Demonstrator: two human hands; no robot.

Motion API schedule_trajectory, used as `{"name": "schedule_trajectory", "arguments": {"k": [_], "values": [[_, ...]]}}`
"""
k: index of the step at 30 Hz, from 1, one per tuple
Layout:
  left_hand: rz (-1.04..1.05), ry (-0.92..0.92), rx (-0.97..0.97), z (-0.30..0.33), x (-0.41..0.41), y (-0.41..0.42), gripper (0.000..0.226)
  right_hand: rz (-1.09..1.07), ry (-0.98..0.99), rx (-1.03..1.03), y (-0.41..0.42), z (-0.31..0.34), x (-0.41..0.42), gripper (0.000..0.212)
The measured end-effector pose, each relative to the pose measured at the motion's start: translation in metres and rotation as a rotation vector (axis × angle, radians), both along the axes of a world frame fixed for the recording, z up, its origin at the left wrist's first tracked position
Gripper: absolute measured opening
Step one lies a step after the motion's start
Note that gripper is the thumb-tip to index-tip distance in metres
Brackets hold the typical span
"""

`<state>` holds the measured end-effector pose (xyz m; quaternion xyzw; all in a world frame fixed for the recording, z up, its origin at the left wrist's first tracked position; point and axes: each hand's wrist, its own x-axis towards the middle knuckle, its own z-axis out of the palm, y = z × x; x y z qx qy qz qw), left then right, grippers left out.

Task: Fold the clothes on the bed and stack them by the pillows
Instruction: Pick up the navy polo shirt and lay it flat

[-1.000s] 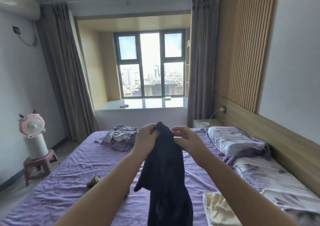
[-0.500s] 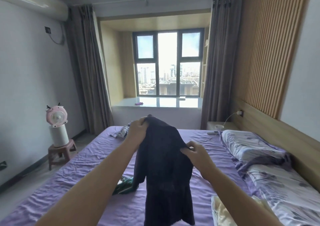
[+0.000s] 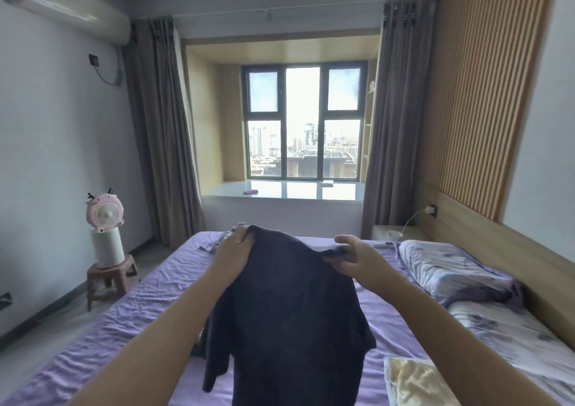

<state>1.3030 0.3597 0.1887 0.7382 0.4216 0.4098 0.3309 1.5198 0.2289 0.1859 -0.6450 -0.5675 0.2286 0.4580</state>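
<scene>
A wide bed (image 3: 149, 306) with a rumpled purple sheet fills the room below the window, two flowered pillows (image 3: 448, 268) lying along its right side against the wooden headboard. Above the middle of the mattress a person holds up a dark shirt (image 3: 289, 312) by its top edge, the body and one short sleeve hanging free toward the sheet. The left hand (image 3: 231, 250) is curled round one upper corner; the right hand (image 3: 357, 257) pinches the other between thumb and fingers, the two hands well apart so the cloth spreads between them. The fabric looks soft, light and limp (it sags in the middle and drapes in loose folds), so it will likely keep no shape unaided and is best taken at the shoulders, then laid flat for folding. A pale yellow cloth (image 3: 417, 380) rests near the nearer pillow, and more crumpled clothes (image 3: 222, 240) lie at the far end of the bed.
</scene>
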Motion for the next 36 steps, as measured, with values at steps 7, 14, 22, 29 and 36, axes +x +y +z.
{"name": "schedule_trajectory", "arguments": {"k": [7,14,22,29,36], "values": [[-0.404,-0.407,-0.444,0.023,-0.044,-0.023,0.039,-0.284,-0.376,0.127,0.0,0.007,-0.016,0.021],[-0.589,-0.186,-0.399,0.019,-0.087,-0.023,0.055,-0.325,-0.199,0.111,-0.007,-0.001,-0.044,0.031],[-0.807,-0.003,-0.382,0.014,-0.136,-0.032,0.07,-0.308,-0.226,0.127,-0.028,-0.001,-0.076,0.032],[-0.646,-0.054,-0.298,0.003,-0.153,-0.042,0.036,-0.271,-0.321,0.109,-0.057,0.007,-0.092,0.026],[-0.431,-0.1,-0.136,-0.005,-0.164,-0.043,0.017,0.021,-0.179,-0.12,-0.082,0.021,-0.113,0.013]]}}
